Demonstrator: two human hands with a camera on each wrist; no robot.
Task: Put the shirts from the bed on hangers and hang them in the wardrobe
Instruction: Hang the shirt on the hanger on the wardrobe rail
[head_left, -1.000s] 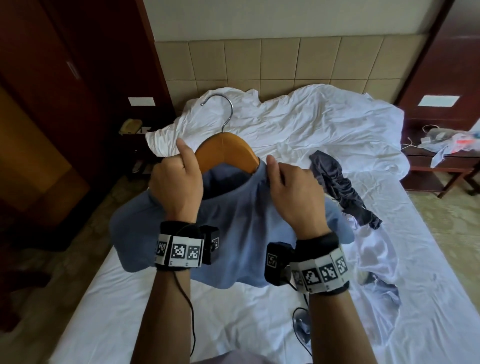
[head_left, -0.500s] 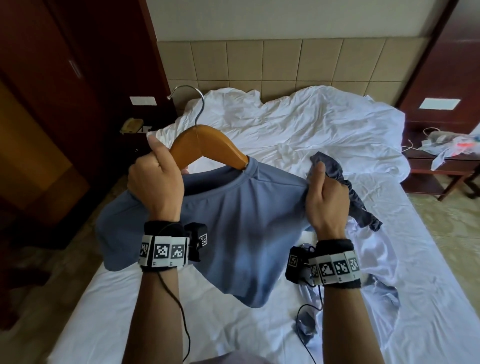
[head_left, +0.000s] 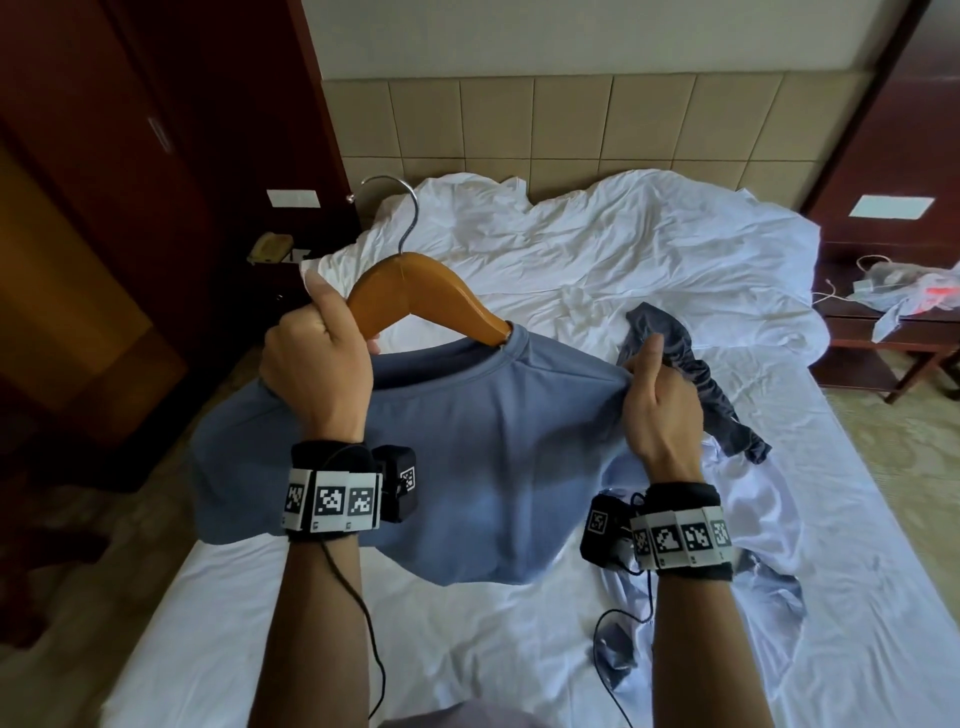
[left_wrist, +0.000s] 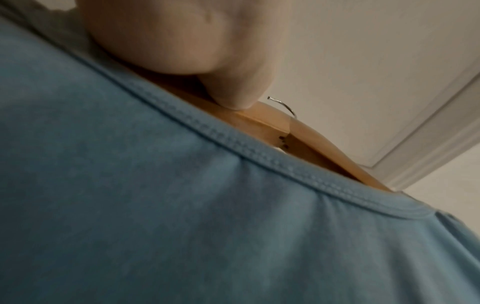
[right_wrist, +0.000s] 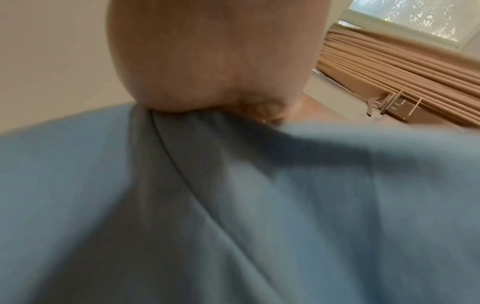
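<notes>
The hanger (head_left: 415, 301) is being gripped by the left hand (head_left: 317, 369), the blue shirt (head_left: 483, 457) pinched by the right hand (head_left: 660, 395); collar stitching is being shown only by the left wrist view.

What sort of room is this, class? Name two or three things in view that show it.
Most likely a hotel bedroom: a bed with rumpled white sheets, a padded headboard on the wall behind it, and a bedside table with a telephone on it.
</notes>
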